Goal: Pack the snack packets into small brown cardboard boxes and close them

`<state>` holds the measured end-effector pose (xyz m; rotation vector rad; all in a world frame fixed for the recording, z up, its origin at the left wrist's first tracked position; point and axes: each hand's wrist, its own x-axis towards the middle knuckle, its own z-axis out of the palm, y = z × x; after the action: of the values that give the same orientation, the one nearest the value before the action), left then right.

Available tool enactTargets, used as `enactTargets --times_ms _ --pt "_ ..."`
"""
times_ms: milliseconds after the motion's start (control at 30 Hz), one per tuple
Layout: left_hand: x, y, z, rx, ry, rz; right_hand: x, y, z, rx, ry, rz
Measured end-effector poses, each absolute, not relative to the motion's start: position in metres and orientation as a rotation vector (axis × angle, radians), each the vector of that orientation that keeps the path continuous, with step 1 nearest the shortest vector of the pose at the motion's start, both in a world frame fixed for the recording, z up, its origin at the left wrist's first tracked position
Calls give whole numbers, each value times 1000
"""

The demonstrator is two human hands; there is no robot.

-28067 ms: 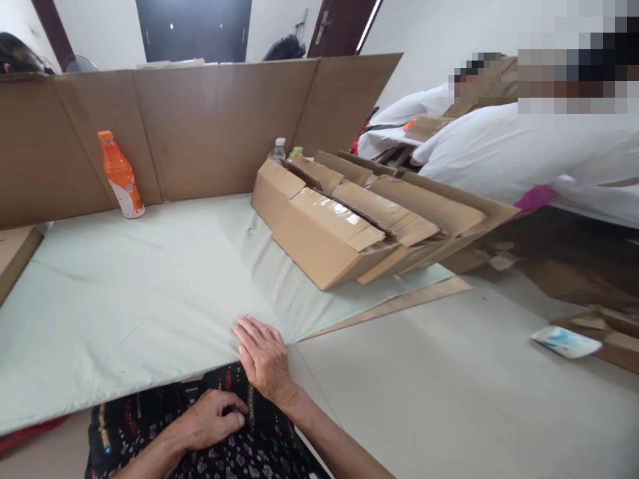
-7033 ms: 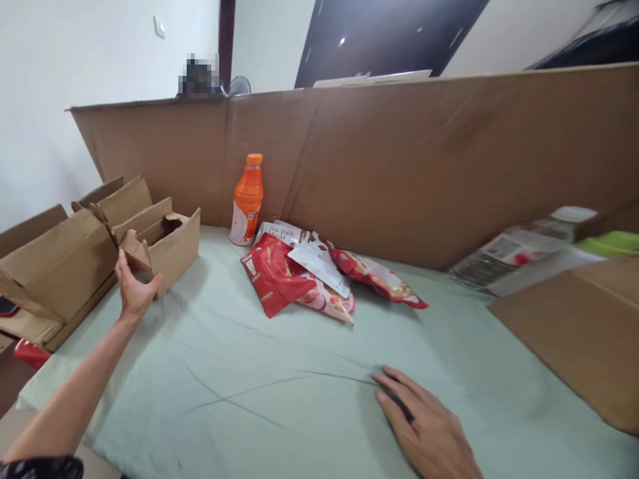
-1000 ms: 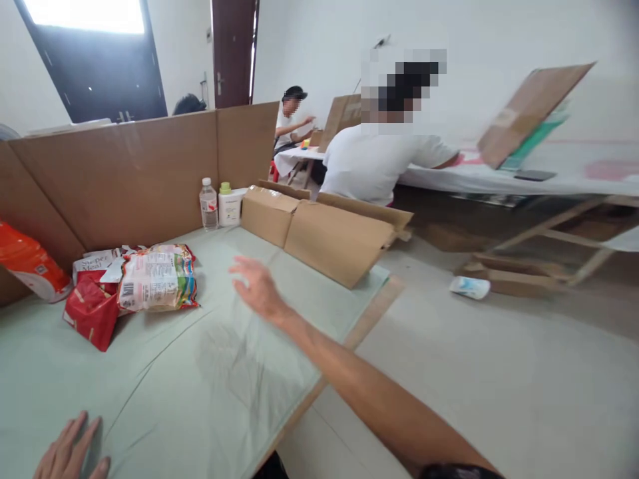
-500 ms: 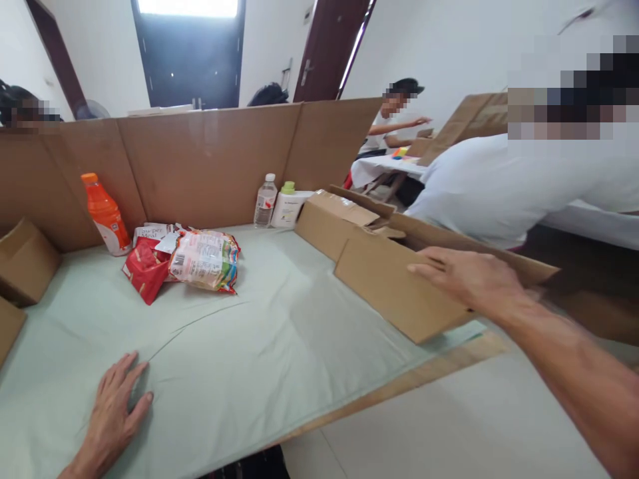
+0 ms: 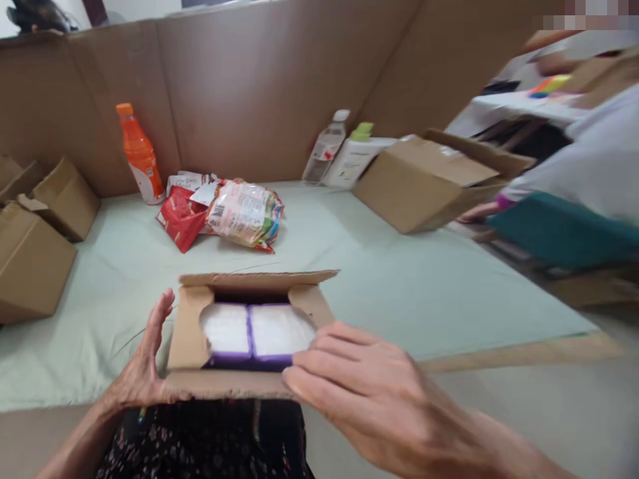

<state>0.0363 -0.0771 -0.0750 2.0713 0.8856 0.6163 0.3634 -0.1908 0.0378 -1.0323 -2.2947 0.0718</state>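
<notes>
At the near table edge, a small cardboard box (image 5: 194, 332) is turned with its open mouth toward me. Inside it lie two white packs (image 5: 274, 329) with purple edges, side by side. My left hand (image 5: 142, 376) braces the box's left side and near corner, its upper fingers stretched along the wall. My right hand (image 5: 369, 386) grips the right near side with bent fingers and covers that corner. The box's far flap stands raised.
Behind the box lie a red packet (image 5: 182, 219) and a clear printed food bag (image 5: 244, 213). An orange bottle (image 5: 142, 159), a clear bottle (image 5: 325, 150) and a white bottle (image 5: 349, 159) line the cardboard screen (image 5: 279, 86). Cardboard boxes stand left (image 5: 34, 259) and right (image 5: 409, 179).
My right hand has brought the small box from the table's right side to the near edge before me. My left hand has come up from the cloth to the box. The view has tilted down.
</notes>
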Motion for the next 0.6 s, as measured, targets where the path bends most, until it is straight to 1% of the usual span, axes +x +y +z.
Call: enactTargets --times_ms 100,167,233,300,500,600 --pt "18 -83 -72 1993 933 609 344 -178 47 -958 -2349 348" --pt "12 -84 -72 1957 912 583 342 -166 57 -971 -2387 612" --pt "14 -82 -71 1950 892 584 345 -150 66 -1023 -2401 783" --pt "19 -79 -69 1960 877 576 349 -135 68 -1117 -2434 749" --pt "25 -79 -71 2000 877 579 342 -124 36 -1318 -2824 292" --pt "25 -81 -76 2047 840 644 328 -127 25 -1419 -2797 249"
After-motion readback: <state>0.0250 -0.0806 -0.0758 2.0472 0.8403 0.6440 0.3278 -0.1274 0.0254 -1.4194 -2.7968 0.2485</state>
